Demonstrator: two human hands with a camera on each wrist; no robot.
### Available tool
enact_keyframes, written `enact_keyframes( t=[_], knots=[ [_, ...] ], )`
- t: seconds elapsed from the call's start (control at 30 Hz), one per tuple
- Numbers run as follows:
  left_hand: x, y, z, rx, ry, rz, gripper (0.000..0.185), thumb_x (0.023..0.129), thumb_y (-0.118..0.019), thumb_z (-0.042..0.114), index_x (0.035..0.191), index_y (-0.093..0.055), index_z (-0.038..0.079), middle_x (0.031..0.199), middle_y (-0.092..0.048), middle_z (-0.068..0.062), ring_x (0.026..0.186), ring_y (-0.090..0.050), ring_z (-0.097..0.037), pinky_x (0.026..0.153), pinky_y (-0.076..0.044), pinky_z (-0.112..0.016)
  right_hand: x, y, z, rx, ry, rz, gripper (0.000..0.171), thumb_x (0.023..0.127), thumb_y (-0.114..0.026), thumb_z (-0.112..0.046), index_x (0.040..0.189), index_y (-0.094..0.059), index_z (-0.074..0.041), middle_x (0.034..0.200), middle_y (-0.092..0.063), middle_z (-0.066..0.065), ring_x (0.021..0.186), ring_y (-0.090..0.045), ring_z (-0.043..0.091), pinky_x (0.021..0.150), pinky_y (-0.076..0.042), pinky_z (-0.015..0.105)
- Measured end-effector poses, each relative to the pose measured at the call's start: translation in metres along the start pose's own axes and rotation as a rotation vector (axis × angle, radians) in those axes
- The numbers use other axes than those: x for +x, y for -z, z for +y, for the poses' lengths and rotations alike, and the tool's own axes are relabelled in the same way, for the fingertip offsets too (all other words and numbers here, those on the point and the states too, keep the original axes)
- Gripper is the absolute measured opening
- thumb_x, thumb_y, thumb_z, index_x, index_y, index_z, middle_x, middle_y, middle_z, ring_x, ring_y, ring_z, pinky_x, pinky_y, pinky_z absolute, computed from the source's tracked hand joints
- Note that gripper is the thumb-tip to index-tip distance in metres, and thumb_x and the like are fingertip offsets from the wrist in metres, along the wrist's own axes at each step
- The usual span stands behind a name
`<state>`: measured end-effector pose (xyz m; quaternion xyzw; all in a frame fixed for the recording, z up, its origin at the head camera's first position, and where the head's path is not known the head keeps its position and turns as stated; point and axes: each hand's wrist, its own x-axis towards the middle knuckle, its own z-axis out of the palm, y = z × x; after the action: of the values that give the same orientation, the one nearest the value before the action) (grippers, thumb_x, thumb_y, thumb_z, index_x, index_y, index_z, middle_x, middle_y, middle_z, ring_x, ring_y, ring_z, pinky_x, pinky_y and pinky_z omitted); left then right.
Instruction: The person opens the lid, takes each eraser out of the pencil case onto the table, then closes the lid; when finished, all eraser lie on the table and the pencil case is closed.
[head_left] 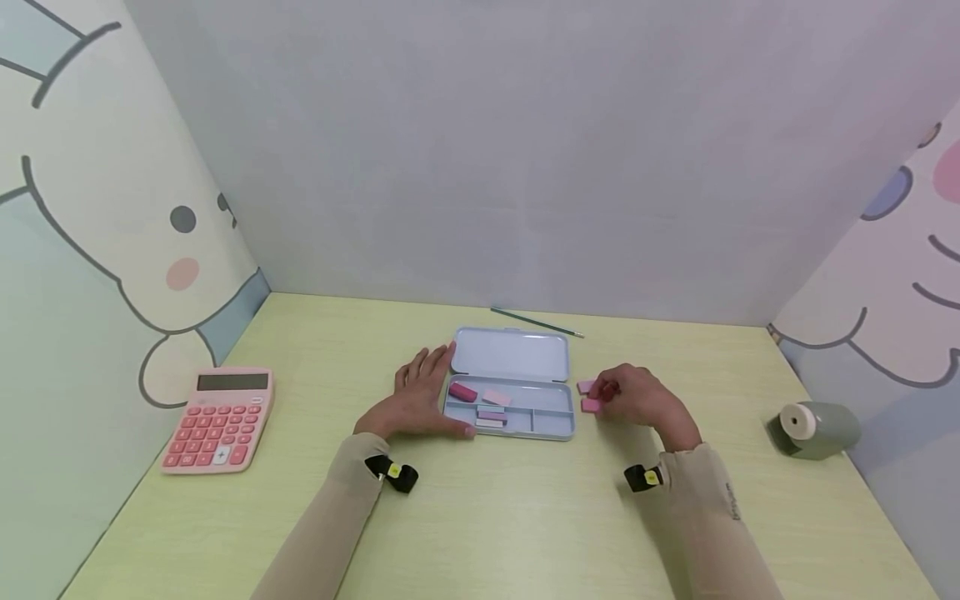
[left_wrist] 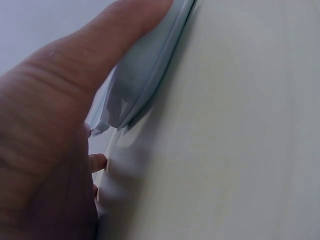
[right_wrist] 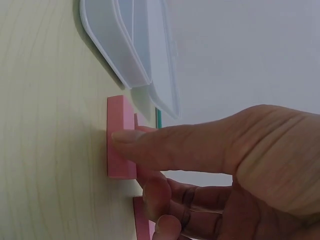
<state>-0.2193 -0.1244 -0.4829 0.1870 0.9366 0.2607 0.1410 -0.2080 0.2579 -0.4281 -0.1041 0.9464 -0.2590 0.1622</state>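
Note:
A pale blue pencil case (head_left: 553, 424) lies with its lid (head_left: 512, 354) folded back. My left hand (head_left: 416, 406) rests at its left side, fingers spread and the thumb along the front edge. Inside are a dark pink eraser (head_left: 462, 392), a light pink eraser (head_left: 496, 397) and several small purple, white and bluish blocks (head_left: 492, 415). Right of the case, my right hand (head_left: 639, 397) pinches a pink eraser (right_wrist: 120, 162) between thumb and fingers, close to the table. Another pink eraser (head_left: 585, 387) lies just behind it, partly hidden by the fingers.
Behind the case lies a green pencil (head_left: 536, 322), near the back wall. A pink calculator (head_left: 219, 421) is at the far left. On the far right stands a grey-green pencil sharpener (head_left: 816, 429). Walls enclose the table (head_left: 495, 517) at the back and both sides.

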Motion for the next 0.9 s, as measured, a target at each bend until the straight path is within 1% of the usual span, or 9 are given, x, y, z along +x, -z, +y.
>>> enact_keyframes(
  t=[0.17, 0.23, 0.37, 0.43, 0.5, 0.57, 0.7, 0.8, 0.9],
  knots=[
    [0.0, 0.001, -0.001, -0.003, -0.002, 0.0, 0.146, 0.072, -0.088, 0.069, 0.175, 0.004, 0.021, 0.183, -0.005, -0.011, 0.169, 0.005, -0.043, 0.132, -0.004, -0.071, 0.0, 0.0, -0.001, -0.008, -0.012, 0.008, 0.019, 0.089, -0.085, -0.015, 0.104, -0.077, -0.006, 0.098, -0.071, 0.01, 0.09, -0.06, 0.023, 0.077, -0.049, 0.033],
    [0.001, 0.0, -0.001, 0.0, -0.003, 0.003, 0.146, 0.072, -0.088, 0.07, 0.175, 0.004, 0.021, 0.183, -0.006, -0.011, 0.169, 0.005, -0.043, 0.132, -0.005, -0.071, 0.0, 0.001, -0.001, -0.008, -0.027, 0.022, 0.022, 0.09, -0.086, -0.02, 0.105, -0.076, -0.008, 0.1, -0.072, 0.011, 0.091, -0.061, 0.024, 0.076, -0.049, 0.033],
    [0.0, -0.001, -0.002, 0.002, -0.004, 0.004, 0.146, 0.072, -0.088, 0.07, 0.175, 0.004, 0.022, 0.183, -0.006, -0.011, 0.169, 0.005, -0.042, 0.132, -0.005, -0.07, -0.001, 0.002, -0.008, 0.015, -0.057, 0.079, 0.028, 0.094, -0.083, -0.033, 0.109, -0.076, -0.011, 0.103, -0.072, 0.01, 0.092, -0.063, 0.024, 0.074, -0.049, 0.033],
    [0.0, -0.002, -0.001, 0.002, -0.007, 0.005, 0.145, 0.073, -0.088, 0.07, 0.175, 0.003, 0.022, 0.183, -0.006, -0.011, 0.169, 0.004, -0.043, 0.132, -0.005, -0.07, -0.001, 0.002, -0.012, 0.036, -0.05, 0.118, 0.026, 0.097, -0.079, -0.033, 0.11, -0.076, -0.011, 0.103, -0.073, 0.01, 0.091, -0.064, 0.024, 0.074, -0.049, 0.032],
    [-0.001, -0.003, -0.001, -0.001, -0.002, 0.003, 0.145, 0.073, -0.088, 0.07, 0.175, 0.004, 0.022, 0.183, -0.006, -0.012, 0.169, 0.004, -0.043, 0.132, -0.006, -0.071, -0.002, 0.001, -0.019, 0.053, -0.018, 0.158, 0.024, 0.099, -0.075, -0.03, 0.111, -0.075, -0.009, 0.103, -0.073, 0.01, 0.089, -0.065, 0.022, 0.074, -0.049, 0.032],
    [-0.002, -0.004, -0.001, -0.001, 0.005, 0.003, 0.145, 0.073, -0.088, 0.07, 0.175, 0.003, 0.021, 0.183, -0.006, -0.012, 0.169, 0.004, -0.044, 0.132, -0.006, -0.071, -0.002, -0.001, -0.026, 0.092, 0.015, 0.189, 0.02, 0.099, -0.073, -0.024, 0.111, -0.075, -0.008, 0.102, -0.074, 0.01, 0.086, -0.067, 0.021, 0.074, -0.051, 0.031],
    [-0.003, -0.004, -0.003, 0.003, 0.009, 0.005, 0.145, 0.073, -0.087, 0.07, 0.175, 0.003, 0.02, 0.183, -0.006, -0.011, 0.169, 0.004, -0.044, 0.132, -0.006, -0.071, 0.006, -0.01, -0.044, 0.145, 0.061, 0.21, 0.018, 0.101, -0.07, -0.02, 0.113, -0.077, -0.008, 0.105, -0.075, 0.01, 0.083, -0.068, 0.018, 0.071, -0.055, 0.031],
    [-0.002, -0.002, -0.002, 0.0, -0.004, 0.006, 0.145, 0.073, -0.087, 0.07, 0.175, 0.003, 0.02, 0.183, -0.006, -0.011, 0.169, 0.004, -0.044, 0.132, -0.006, -0.071, 0.016, -0.018, -0.058, 0.132, 0.11, 0.211, 0.019, 0.101, -0.07, -0.019, 0.114, -0.078, -0.008, 0.105, -0.076, 0.009, 0.082, -0.067, 0.017, 0.072, -0.055, 0.03],
    [-0.002, 0.0, 0.0, 0.0, -0.009, 0.002, 0.145, 0.073, -0.087, 0.07, 0.175, 0.003, 0.02, 0.183, -0.005, -0.011, 0.169, 0.005, -0.044, 0.132, -0.006, -0.071, 0.027, -0.029, -0.072, 0.1, 0.181, 0.207, 0.019, 0.101, -0.071, -0.018, 0.114, -0.08, -0.008, 0.1, -0.077, 0.008, 0.08, -0.065, 0.016, 0.073, -0.053, 0.029]
  ],
)
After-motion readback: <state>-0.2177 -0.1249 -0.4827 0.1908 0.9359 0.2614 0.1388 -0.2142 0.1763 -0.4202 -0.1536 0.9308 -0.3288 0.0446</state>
